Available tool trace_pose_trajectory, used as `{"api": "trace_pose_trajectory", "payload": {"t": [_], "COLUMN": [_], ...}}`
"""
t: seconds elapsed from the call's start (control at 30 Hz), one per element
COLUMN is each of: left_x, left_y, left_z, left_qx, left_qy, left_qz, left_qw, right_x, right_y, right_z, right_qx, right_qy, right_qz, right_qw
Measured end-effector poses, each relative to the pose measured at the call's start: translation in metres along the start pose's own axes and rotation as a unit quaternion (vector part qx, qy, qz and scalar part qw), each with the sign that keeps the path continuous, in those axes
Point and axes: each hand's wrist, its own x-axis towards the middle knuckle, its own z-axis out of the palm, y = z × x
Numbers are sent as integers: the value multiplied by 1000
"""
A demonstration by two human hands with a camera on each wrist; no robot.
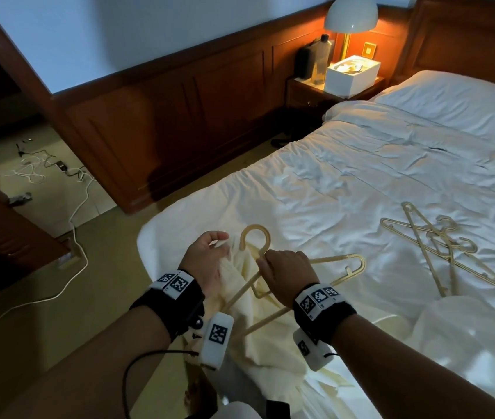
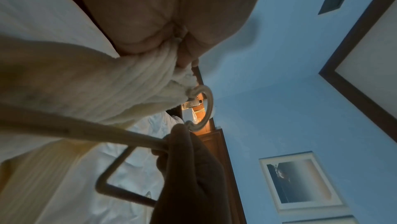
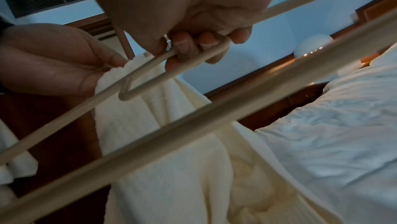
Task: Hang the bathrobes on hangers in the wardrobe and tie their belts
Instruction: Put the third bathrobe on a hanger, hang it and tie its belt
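Observation:
A cream bathrobe (image 1: 252, 325) is bunched at the near corner of the bed (image 1: 361, 182). My left hand (image 1: 207, 261) pinches a fold of the bathrobe (image 3: 150, 125) near its top edge. My right hand (image 1: 282, 273) grips a beige plastic hanger (image 1: 343, 267) just below its hook, fingers curled round the bar (image 3: 193, 47). The hanger's hook (image 2: 204, 107) points away from me, and its left arm runs down across the cloth. In the left wrist view the bathrobe (image 2: 96, 83) hangs from my fingers beside the hanger.
Several more beige hangers (image 1: 439, 249) lie in a heap on the bed to the right. A second white garment (image 1: 467, 343) sits at the near right. Cables (image 1: 68, 213) trail over the floor on the left. A lit lamp (image 1: 350, 13) stands on the nightstand.

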Motion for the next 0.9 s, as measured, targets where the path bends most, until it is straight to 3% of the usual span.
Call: {"api": "trace_pose_trajectory", "payload": {"t": [0.2,0.53,0.73,0.9], "left_x": [-11,-12,-6,-4], "left_y": [2,1,-4,-1], "left_z": [4,19,19,10], "left_qx": [-12,-48,-53,9], "left_qy": [5,7,-12,-30], "left_qz": [16,-16,-25,-6], "left_qw": [1000,999,998,999], "right_x": [-2,-3,-4,-6], "right_y": [-3,-7,-8,-3], "right_z": [8,10,19,19], "right_qx": [71,169,192,174], "right_qy": [0,-33,-44,-55], "right_qz": [46,65,46,22], "right_qw": [996,983,979,983]}}
